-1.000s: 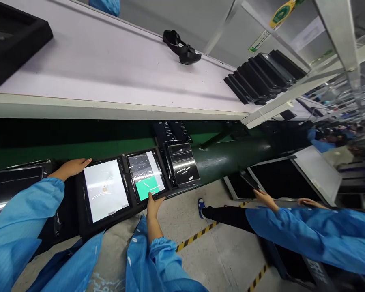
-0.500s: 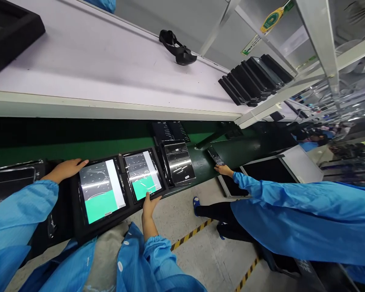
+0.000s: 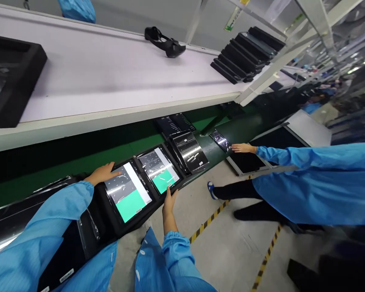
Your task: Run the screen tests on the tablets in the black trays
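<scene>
Two lit tablets lie side by side in a black tray (image 3: 105, 227) on the green conveyor belt (image 3: 79, 164). My left hand (image 3: 101, 174) rests with fingers stretched out on the far corner of the left tablet (image 3: 128, 192), whose screen is part grey, part green. My right hand (image 3: 169, 200) touches the near edge of the right tablet (image 3: 159, 170), fingers extended against its frame. Both arms are in blue sleeves.
A wrapped tablet (image 3: 190, 148) lies further along the belt. A co-worker in a blue coat reaches a hand (image 3: 241, 148) to a small device (image 3: 220, 140) on the belt. A white shelf (image 3: 109, 77) above carries black trays (image 3: 246, 50) and a black strap (image 3: 164, 40).
The view has swung right and down. My left hand moved from the tray's edge onto the left tablet's corner. The co-worker's hand now lies flat beside the small device on the belt.
</scene>
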Available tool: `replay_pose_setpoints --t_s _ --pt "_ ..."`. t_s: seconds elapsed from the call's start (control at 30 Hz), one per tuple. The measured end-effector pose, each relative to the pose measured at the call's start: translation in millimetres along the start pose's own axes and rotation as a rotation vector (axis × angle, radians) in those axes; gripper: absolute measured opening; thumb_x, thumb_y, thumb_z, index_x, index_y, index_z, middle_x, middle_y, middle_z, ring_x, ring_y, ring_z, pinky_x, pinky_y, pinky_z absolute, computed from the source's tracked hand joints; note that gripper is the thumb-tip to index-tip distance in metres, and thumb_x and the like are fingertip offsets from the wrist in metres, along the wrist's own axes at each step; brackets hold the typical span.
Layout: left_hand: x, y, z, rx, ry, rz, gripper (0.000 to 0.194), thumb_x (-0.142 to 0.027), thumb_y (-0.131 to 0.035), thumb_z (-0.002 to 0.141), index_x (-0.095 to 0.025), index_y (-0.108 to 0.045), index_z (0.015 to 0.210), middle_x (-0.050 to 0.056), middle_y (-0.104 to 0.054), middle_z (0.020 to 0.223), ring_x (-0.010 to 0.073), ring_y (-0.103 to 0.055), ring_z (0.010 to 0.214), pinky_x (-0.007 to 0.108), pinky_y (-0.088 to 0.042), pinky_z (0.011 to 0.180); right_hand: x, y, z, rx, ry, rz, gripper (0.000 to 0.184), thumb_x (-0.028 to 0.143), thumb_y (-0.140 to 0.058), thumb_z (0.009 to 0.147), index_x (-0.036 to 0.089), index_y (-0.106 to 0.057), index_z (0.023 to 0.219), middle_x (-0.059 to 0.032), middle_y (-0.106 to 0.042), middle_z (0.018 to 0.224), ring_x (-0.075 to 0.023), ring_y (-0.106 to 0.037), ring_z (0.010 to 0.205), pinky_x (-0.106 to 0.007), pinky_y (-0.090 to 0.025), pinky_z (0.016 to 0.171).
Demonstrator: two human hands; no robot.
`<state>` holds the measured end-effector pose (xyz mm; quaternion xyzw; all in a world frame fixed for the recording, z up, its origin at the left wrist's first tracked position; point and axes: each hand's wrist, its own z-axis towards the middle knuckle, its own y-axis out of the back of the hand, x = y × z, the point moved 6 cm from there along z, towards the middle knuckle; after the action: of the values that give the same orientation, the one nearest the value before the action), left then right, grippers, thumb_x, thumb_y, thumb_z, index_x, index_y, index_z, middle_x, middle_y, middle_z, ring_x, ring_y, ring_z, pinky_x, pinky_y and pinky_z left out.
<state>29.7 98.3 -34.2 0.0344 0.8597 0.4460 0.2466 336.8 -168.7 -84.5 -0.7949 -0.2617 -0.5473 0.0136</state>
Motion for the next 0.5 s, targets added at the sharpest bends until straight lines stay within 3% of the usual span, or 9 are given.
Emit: replay_pose_setpoints --t_s 0.13,0.3,0.5 --pt "-15 -7.2 10 0.024 -0.076 0.076 0.101 -0.077 -0.044 0.078 -0.007 -0.03 0.15 0.026 -0.047 0.147 0.0419 -0.051 0.129 0.044 -0.045 0.097 -29 -7 -49 -0.006 0.017 -0.004 0.098 0.051 -0.065 0.073 0.008 -0.03 0.154 -0.015 -0.03 0.162 -0.0269 -0.029 0.15 -0.04 -0.022 0.123" --pt "-22 -1.8 11 0.052 -0.09 0.071 0.088 -0.072 -0.045 0.08 -0.011 -0.035 0.144 0.023 -0.053 0.14 0.039 -0.057 0.121 0.042 -0.048 0.09 -61 -20 -111 0.033 0.101 -0.049 0.09 0.05 -0.068 0.073 0.013 -0.04 0.15 -0.0142 -0.034 0.16 -0.0288 -0.027 0.151 -0.042 -0.02 0.124" --pt "-27 1.7 7 0.023 -0.085 0.095 0.081 -0.07 -0.046 0.081 -0.012 -0.039 0.137 0.024 -0.056 0.134 0.0392 -0.06 0.116 0.042 -0.049 0.086 -58 -17 -113 0.092 0.085 0.025 0.072 0.052 -0.064 0.078 0.014 -0.055 0.138 -0.0153 -0.056 0.143 -0.0294 -0.051 0.134 -0.042 -0.035 0.116"
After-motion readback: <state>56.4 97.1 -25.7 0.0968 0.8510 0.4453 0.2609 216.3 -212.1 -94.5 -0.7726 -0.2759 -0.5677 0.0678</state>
